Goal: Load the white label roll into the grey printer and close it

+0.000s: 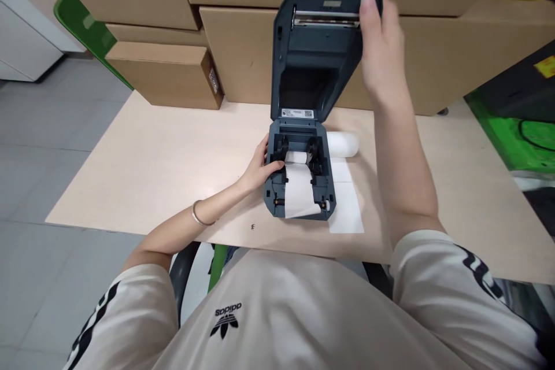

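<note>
A dark grey label printer [272, 185] stands on the table in front of me with its lid [321, 58] raised. A small roll of white label paper [296, 157] sits between its holders, and a strip of the paper [299, 188] runs down over the front edge. My right hand [381, 40] grips the lid's upper right corner, thumb on the inner side. My left hand [260, 167] holds the left side of the printer's base, with the thumb over the rim near the paper. Some of the left fingers are hidden behind the casing.
Right of the printer lies a larger white roll [342, 144] with a loose strip [346, 202] on the table [173, 162]. Cardboard boxes [243, 58] line the back, with a flat box [165, 76] at left. A green surface [503, 133] holding dark equipment is at right.
</note>
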{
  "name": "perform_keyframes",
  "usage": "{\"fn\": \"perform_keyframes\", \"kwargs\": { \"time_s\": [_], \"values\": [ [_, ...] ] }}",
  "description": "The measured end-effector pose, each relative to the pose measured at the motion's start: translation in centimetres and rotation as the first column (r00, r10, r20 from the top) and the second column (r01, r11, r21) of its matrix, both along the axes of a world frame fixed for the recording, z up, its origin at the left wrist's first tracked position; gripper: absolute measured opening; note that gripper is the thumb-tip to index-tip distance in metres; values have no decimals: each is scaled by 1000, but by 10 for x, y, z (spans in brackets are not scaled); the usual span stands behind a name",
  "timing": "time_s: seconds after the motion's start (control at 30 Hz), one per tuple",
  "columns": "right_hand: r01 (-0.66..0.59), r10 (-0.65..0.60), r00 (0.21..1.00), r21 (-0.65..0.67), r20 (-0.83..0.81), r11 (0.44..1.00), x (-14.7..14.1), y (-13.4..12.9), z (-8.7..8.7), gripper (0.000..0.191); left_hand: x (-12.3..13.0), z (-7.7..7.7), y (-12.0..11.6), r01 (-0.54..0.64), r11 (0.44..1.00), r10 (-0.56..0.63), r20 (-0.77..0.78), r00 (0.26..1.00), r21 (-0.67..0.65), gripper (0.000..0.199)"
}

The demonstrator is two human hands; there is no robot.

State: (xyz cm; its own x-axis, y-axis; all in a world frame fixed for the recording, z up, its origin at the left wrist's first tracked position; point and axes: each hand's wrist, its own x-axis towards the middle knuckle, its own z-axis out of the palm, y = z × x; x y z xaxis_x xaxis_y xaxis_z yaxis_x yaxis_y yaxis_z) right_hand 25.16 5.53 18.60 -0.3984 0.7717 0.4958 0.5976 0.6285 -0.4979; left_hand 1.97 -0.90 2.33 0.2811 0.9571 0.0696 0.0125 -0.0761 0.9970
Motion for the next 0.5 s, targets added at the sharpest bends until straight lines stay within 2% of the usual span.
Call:
{"fn": "perform_keyframes", "kwargs": {
  "time_s": [0.1, 0.27, 0.33, 0.4, 0.47, 0.5],
  "values": [
    [-24, 18, 994, 55, 106, 998, -5, -8, -15, 43, -1, 1, 1, 12, 1000, -12, -9, 1000, 17, 93],
    [50, -75, 932, 81, 353, 996, -17, -23, -55, 34, -3, 3, 1, 6, 1000, -5, -55, 998, 15, 94],
    [-26, 5, 853, 33, 521, 999, -21, -27, -71, 35, -5, 3, 1, 7, 1000, -5, -87, 996, 28, 94],
    [-133, 123, 735, -37, 666, 990, -25, -26, -85, 32, -6, 3, 2, 2, 1000, 1, -112, 994, 30, 93],
    [-183, 174, 649, -70, 741, 981, -28, -23, -94, 26, -7, 3, 2, -5, 1000, 8, -118, 993, 27, 92],
    [-196, 188, 629, -79, 754, 977, -29, -21, -96, 22, -8, 2, 2, -8, 1000, 11, -116, 993, 29, 92]
  ]
}}
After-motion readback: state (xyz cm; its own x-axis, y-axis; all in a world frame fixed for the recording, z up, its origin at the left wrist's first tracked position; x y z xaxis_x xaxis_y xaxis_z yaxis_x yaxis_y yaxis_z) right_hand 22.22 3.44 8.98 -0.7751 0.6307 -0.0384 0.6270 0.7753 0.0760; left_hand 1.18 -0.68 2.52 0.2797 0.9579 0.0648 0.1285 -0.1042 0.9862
